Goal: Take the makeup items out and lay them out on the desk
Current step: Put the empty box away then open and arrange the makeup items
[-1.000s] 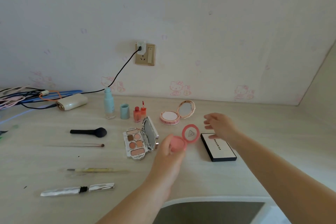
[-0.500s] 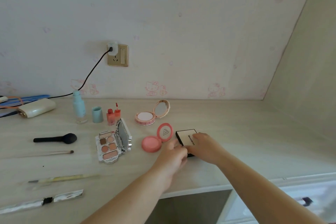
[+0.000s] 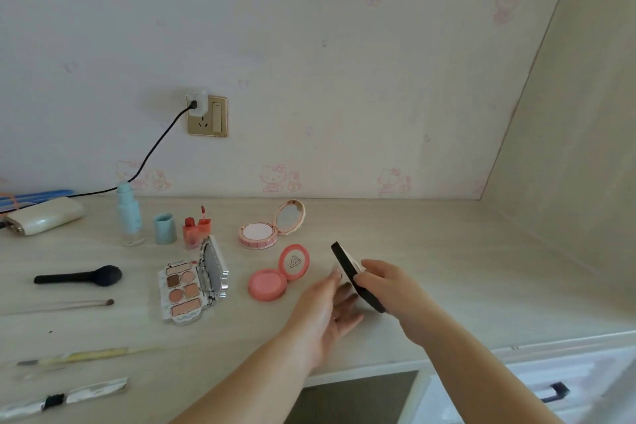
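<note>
Black-edged flat compact (image 3: 354, 274), tilted on edge at centre-right of the frame, is gripped by the right hand (image 3: 385, 280); the left hand (image 3: 330, 310) beside it lies open-fingered, holding nothing, above the tabletop (image 3: 447, 268).

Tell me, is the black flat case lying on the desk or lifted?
Lifted and tilted on edge. The right hand grips the black flat case, far end raised above the desk; the left hand is open beneath it.

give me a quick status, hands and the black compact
Right hand grips black compact, tilted up off desk. Left hand open beside it. Nothing in the way.
</note>
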`<state>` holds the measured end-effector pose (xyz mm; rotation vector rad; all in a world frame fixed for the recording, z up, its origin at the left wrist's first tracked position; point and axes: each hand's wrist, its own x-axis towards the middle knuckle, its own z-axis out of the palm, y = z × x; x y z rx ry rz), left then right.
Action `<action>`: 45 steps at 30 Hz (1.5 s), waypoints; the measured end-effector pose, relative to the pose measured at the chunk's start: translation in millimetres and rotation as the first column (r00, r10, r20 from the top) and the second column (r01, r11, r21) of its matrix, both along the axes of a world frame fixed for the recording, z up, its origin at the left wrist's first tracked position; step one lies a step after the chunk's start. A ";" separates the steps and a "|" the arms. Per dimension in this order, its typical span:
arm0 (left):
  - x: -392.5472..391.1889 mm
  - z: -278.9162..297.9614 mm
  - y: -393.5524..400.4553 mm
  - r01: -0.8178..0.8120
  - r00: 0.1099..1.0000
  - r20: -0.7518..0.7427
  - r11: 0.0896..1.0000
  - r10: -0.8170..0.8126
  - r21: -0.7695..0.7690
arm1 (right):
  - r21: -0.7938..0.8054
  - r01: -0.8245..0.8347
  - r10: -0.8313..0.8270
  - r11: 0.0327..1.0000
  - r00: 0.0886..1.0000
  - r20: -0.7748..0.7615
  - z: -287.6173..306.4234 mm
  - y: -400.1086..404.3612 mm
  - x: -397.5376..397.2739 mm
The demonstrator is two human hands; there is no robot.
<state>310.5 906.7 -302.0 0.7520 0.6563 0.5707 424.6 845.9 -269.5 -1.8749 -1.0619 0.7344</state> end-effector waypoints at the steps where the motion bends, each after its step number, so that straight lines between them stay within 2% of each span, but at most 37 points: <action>1: 4.6 0.3 -2.4 0.032 0.999 0.026 0.999 -0.032 0.011 | 0.009 -0.035 0.035 0.999 0.999 -0.006 2.1 -4.5 -1.6; 4: 14.2 0.9 -8.5 0.056 0.994 0.092 0.997 -0.060 0.046 | 0.031 -0.048 0.046 0.998 0.998 0.045 7.6 -13.3 -4.4; 10: 26.1 3.2 -13.6 -0.018 0.990 0.138 1.000 0.019 -0.008 | 0.093 -0.021 0.003 0.995 0.981 0.192 6.0 -17.0 0.4; 15: 38.8 9.5 -25.5 -0.149 0.988 0.039 0.989 0.148 0.014 | 0.053 -0.012 -0.010 0.999 0.912 0.411 -3.0 -15.7 4.4; 22: 58.9 24.5 -22.3 -0.238 0.969 -0.047 0.970 0.241 0.053 | 0.141 0.002 -0.073 0.990 0.863 0.499 -10.0 -5.8 16.8; 27: 62.4 24.4 -1.7 -0.302 0.952 -0.052 0.952 0.300 -0.046 | 0.275 0.194 -0.267 0.941 0.929 0.256 -1.7 4.8 39.0; 29: 61.2 23.7 5.2 -0.318 0.948 -0.040 0.944 0.315 -0.088 | 0.282 0.319 -0.321 0.905 0.946 -0.039 0.9 11.0 48.3; 31: 61.4 23.1 10.5 -0.318 0.948 -0.044 0.944 0.315 -0.090 | 0.225 0.438 -0.310 0.870 0.843 -0.440 0.2 17.8 58.5; 33: 61.8 22.6 13.6 -0.315 0.949 -0.056 0.947 0.311 -0.067 | 0.191 0.506 -0.265 0.841 0.694 -0.670 -2.3 22.4 67.3; 35: 61.4 21.5 13.9 -0.310 0.949 -0.068 0.950 0.307 -0.039 | 0.176 0.538 -0.248 0.825 0.623 -0.742 -6.3 26.1 74.1; 38: 59.0 17.6 12.4 -0.270 0.953 -0.120 0.959 0.280 0.086 | 0.149 0.532 -0.253 0.834 0.607 -0.753 -14.7 32.3 80.6; 45: 45.0 15.5 14.0 -0.075 0.930 -0.329 0.959 0.166 0.273 | 0.120 0.467 -0.288 0.876 0.706 -0.647 -24.7 49.8 86.6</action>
